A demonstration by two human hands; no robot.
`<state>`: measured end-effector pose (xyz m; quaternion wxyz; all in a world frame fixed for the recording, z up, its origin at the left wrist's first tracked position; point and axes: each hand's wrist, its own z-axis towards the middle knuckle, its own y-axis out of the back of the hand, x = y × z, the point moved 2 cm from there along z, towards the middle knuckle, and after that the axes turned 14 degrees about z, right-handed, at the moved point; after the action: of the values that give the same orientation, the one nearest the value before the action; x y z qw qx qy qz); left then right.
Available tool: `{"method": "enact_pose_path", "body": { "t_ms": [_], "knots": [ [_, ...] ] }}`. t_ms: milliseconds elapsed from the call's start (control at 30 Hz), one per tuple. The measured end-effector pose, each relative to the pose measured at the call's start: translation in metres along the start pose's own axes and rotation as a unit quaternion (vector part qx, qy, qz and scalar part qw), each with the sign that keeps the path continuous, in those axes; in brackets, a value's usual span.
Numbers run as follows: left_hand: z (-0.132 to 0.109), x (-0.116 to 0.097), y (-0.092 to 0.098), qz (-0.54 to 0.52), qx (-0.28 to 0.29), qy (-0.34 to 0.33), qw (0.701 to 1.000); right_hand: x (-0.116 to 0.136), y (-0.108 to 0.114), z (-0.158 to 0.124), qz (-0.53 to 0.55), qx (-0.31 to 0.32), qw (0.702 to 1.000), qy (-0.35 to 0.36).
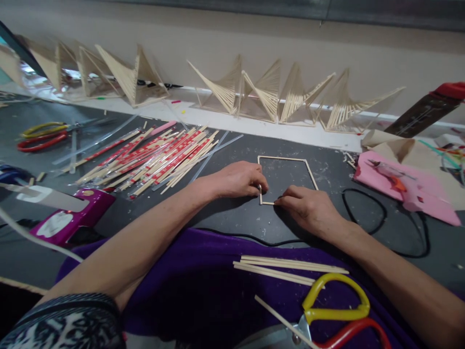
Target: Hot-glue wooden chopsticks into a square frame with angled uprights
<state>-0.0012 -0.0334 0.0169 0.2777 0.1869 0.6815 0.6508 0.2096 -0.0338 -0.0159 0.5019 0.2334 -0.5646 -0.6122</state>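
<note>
A four-sided frame of thin wooden sticks (281, 157) lies flat on the dark grey table. My left hand (241, 179) pinches its left side stick close to the near left corner. At the near side, my right hand (307, 206) has its fingers closed on the near stick, and it hides the near right corner. Several loose wooden sticks (286, 265) rest on the purple cloth (167, 286) over my lap. Beside them lie scissors (336, 315) with one yellow and one red handle.
Paper-wrapped chopsticks (152, 160) form a pile at the left. Finished-looking stick models (261, 94) line the wall. A glue gun (407, 186) lies on pink paper (441, 201) at the right, near a black cable (385, 228). A purple power strip (87, 198) and more scissors (43, 135) are at the left.
</note>
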Motion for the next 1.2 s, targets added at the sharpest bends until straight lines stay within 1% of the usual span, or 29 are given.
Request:
{"method": "enact_pose_path", "body": {
  "t_ms": [267, 500, 633, 700, 767, 867, 933, 1000, 1100, 1200],
  "knots": [
    [0.003, -0.001, -0.008, -0.039, 0.009, -0.022, 0.999, 0.0, 0.0, 0.0, 0.002, 0.0, 1.0, 0.009],
    [0.002, -0.001, -0.009, -0.028, 0.013, -0.021, 0.999, -0.001, 0.0, 0.002, 0.026, 0.023, 0.999, 0.011],
    [0.002, 0.0, -0.01, -0.02, 0.015, -0.021, 0.999, 0.001, -0.003, 0.003, 0.022, 0.029, 0.999, -0.006],
    [0.002, 0.0, -0.01, -0.016, 0.017, -0.021, 1.0, 0.002, 0.0, 0.005, 0.024, 0.027, 0.999, -0.012],
    [0.002, 0.001, -0.009, -0.018, 0.019, -0.019, 0.999, 0.0, 0.009, 0.006, 0.046, 0.006, 0.999, -0.014],
    [0.001, 0.003, -0.006, -0.036, 0.02, -0.011, 0.999, -0.012, 0.037, 0.003, 0.117, -0.085, 0.989, -0.041],
    [0.002, 0.006, -0.004, -0.043, 0.013, 0.01, 0.999, -0.023, 0.055, -0.007, 0.159, -0.136, 0.975, -0.072],
    [0.002, 0.009, -0.003, -0.033, -0.006, 0.054, 0.998, -0.034, 0.066, -0.023, 0.175, -0.142, 0.969, -0.102],
    [0.002, 0.016, -0.004, -0.002, -0.057, 0.133, 0.99, -0.047, 0.065, -0.049, 0.173, -0.098, 0.968, -0.154],
    [0.001, 0.022, -0.007, 0.021, -0.105, 0.182, 0.977, -0.055, 0.059, -0.067, 0.184, -0.05, 0.963, -0.189]
  ]
}}
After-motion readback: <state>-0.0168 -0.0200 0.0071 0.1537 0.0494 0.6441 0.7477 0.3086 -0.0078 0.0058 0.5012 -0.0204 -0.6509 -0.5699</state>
